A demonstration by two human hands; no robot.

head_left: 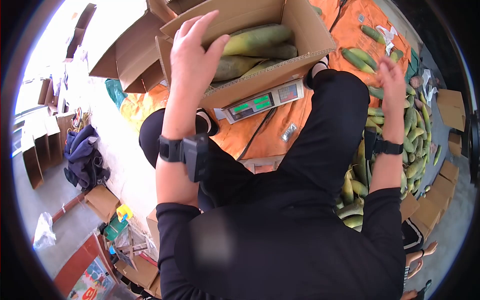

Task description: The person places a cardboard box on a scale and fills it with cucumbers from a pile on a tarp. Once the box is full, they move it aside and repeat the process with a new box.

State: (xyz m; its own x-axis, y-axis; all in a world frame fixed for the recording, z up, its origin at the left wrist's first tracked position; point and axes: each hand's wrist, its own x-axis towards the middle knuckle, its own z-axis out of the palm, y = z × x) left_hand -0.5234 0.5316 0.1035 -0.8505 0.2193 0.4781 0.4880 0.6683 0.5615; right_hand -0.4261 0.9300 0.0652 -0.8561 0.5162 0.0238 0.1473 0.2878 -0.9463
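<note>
My left hand is raised by the left side of an open cardboard box, its thumb and fingers apart and nothing in it. Long green radishes lie side by side inside the box. The box rests on a digital scale with lit green displays. Off to the right, my right hand hovers above loose green radishes; its fingers are slightly curled and apart, and I see nothing held. Whether it touches any radish below is hard to tell.
A big heap of radishes spreads along my right side on an orange sheet. Another open carton stands left of the box. Flattened cardboard lies far right, near another person's hand. Dark clothing is at left.
</note>
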